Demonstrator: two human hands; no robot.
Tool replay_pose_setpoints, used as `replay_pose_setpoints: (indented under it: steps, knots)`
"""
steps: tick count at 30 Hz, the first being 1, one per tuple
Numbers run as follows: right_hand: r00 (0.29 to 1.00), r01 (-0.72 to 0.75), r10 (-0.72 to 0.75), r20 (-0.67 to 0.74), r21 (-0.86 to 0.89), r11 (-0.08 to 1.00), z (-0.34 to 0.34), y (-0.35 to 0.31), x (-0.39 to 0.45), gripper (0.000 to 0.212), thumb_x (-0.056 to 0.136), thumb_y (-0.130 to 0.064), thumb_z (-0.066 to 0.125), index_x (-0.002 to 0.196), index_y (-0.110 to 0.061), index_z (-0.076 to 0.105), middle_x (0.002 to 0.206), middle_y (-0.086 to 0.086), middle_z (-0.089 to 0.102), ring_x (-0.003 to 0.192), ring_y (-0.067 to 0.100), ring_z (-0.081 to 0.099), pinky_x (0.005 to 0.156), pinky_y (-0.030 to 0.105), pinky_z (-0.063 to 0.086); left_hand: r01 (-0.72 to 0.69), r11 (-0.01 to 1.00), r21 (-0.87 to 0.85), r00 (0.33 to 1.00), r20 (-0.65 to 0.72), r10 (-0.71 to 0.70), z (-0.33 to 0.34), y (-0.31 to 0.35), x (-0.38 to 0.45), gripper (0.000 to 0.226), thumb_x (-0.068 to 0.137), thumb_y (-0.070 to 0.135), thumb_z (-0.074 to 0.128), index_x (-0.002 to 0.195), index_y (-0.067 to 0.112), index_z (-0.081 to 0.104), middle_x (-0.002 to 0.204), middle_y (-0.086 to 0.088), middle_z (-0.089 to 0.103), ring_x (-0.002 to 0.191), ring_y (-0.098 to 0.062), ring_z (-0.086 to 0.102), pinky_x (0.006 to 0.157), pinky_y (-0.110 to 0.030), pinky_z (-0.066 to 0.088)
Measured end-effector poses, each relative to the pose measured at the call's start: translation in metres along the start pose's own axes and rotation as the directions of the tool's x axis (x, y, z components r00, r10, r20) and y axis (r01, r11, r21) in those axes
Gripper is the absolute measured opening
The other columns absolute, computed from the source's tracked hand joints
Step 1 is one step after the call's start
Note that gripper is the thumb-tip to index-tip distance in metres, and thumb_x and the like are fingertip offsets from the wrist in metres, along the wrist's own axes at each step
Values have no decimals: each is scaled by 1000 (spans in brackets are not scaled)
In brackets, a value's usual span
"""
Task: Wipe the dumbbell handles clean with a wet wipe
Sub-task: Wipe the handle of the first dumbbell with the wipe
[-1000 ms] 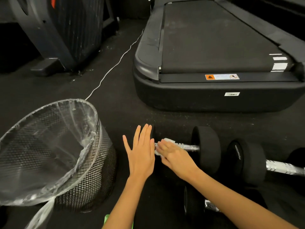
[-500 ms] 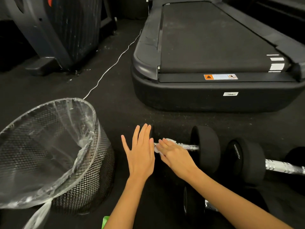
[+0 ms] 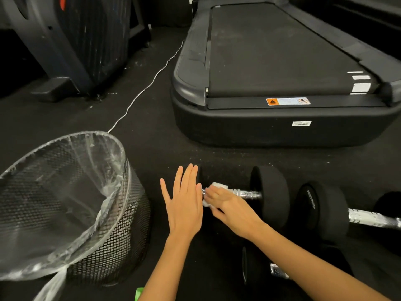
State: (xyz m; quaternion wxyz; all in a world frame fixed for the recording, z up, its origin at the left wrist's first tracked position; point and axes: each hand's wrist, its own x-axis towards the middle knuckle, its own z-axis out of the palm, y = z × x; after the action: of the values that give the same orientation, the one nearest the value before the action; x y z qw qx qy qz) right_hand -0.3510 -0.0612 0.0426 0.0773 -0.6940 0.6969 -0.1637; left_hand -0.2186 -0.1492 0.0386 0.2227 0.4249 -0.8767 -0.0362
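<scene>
A black dumbbell with a chrome handle lies on the dark floor in front of me. My right hand presses a white wet wipe around the left part of that handle. My left hand lies flat with fingers straight against the dumbbell's left head, which it mostly hides. A second dumbbell lies to the right, its chrome bar bare. A third dumbbell sits under my right forearm, mostly hidden.
A black mesh waste bin lined with a clear bag stands at the left, close to my left hand. A treadmill fills the far right. A white cable runs across the floor. Another machine's base is at the far left.
My right hand and the wipe have slid a little along the handle toward the left head. The left hand stays flat in place.
</scene>
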Motion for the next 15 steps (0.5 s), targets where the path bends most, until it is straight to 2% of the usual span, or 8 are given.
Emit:
replay_pose_setpoints:
  steps: [3,5,6,7,9,11,13,15]
  knots:
    - [996,-64,68,-59,63,996,4,-1,3,42,103,-23,46,145,-18,46,152,-3,42,142,9,34,113,17,13,2,1000,7,1000,1,-2,2,1,-1,51,103,35,18,152,24,25,159,5,26,149,-15,14,119,-55,12]
    - [987,-143,150,-56,110,984,5,-4,17,39,103,-25,44,142,-19,51,145,-1,51,135,11,46,113,22,26,6,1000,-1,1000,4,-6,1,3,-2,52,103,35,17,153,24,23,161,4,21,150,-16,13,119,-54,15]
    - [982,-180,185,-37,118,977,4,-4,25,36,103,-26,44,136,-19,57,135,1,61,123,12,57,108,26,39,6,1000,-6,1000,6,-6,1,3,-2,52,103,36,16,153,24,21,161,5,20,150,-17,12,119,-54,14]
    - [975,-221,224,-6,131,966,4,-3,31,31,103,-28,44,126,-19,63,118,1,70,106,13,66,97,30,49,7,1000,-8,1000,9,-7,1,2,-4,52,103,37,15,153,25,21,161,5,19,150,-16,11,119,-53,14]
    - [952,-307,297,78,207,929,-1,2,40,29,102,-30,45,103,-15,71,87,1,72,77,14,67,78,37,55,16,1000,-6,1000,3,-16,1,2,-5,52,103,37,15,153,26,22,161,6,20,150,-16,11,119,-53,14]
    - [929,-366,335,155,268,891,-8,8,49,33,102,-30,46,91,-10,70,81,3,69,73,17,66,73,38,54,33,999,-7,999,-5,-33,1,4,-5,51,103,36,16,153,26,23,160,6,22,150,-16,12,119,-53,14]
    - [914,-394,350,205,245,886,-11,9,55,35,103,-29,44,93,-8,70,81,3,66,77,20,66,72,37,53,32,999,-2,999,2,-32,2,4,-6,52,103,37,15,153,27,23,160,8,21,150,-15,11,120,-52,12]
    - [926,-366,325,190,245,898,-11,5,50,34,103,-31,44,97,-11,70,84,3,69,77,17,67,77,38,55,29,1000,5,1000,8,-29,1,3,-6,52,102,38,13,153,27,21,161,8,20,150,-14,10,120,-52,11]
